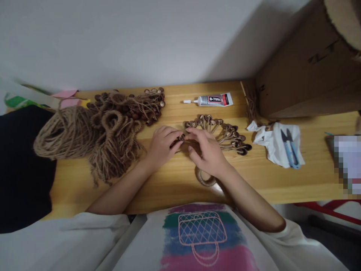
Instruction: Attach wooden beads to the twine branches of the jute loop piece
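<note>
My left hand [165, 146] is closed around a small brown seed shell [181, 137] on a twine cord, pinched at the fingertips. Close beside it, my right hand [209, 153] has its fingers bent around the twine cord [191, 142] by that shell; its palm hides part of the bundle. Fanned out behind the right hand are several brown shells [231, 128] on twine cords. A twine-wrapped ring [207, 181] lies on the table below the right hand, partly covered by it.
Left on the wooden table [158, 194] are a twine ball [66, 131], a twine tassel with a loop [113, 150] and piled shells [126, 103]. A glue tube [216, 100] lies behind; blue thread snips [290, 148] rest on white plastic [275, 146] near a cardboard box [299, 75].
</note>
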Demonstrator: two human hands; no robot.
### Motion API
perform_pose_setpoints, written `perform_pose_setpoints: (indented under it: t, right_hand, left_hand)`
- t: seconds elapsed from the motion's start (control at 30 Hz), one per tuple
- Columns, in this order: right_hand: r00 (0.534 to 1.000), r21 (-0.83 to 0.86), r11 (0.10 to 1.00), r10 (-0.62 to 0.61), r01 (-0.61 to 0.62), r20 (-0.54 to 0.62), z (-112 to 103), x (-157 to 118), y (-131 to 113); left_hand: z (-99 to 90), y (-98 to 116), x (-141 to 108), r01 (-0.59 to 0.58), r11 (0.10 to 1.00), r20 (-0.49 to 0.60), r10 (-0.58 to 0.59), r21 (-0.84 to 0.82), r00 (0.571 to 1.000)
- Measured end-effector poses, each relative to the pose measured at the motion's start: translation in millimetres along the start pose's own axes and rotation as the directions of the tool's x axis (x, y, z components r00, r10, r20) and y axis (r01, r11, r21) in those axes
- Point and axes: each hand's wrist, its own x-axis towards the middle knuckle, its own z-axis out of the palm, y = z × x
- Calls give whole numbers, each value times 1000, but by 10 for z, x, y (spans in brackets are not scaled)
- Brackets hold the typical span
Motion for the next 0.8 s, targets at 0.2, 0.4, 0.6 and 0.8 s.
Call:
perform_pose_setpoints:
  t: [0.2,0.4,0.6,0.8]
  right_hand:
    - [999,2,1000,12,-12,40,20,5,22]
    - [997,-29,999,40,-38,72,41,15,14]
    - [996,-55,998,39,-35,80,38,34,-1]
    - [998,-32,999,32,-30,46,36,32,-7]
  left_hand:
    - [7,6,-5,21,999,31,-20,-29,999]
    - [10,5,-7,54,998,77,-51,-41,996]
    - [14,5,-3,21,1000,62,-20,-6,998]
    - [21,-3,-4,30,999,60,-28,-23,998]
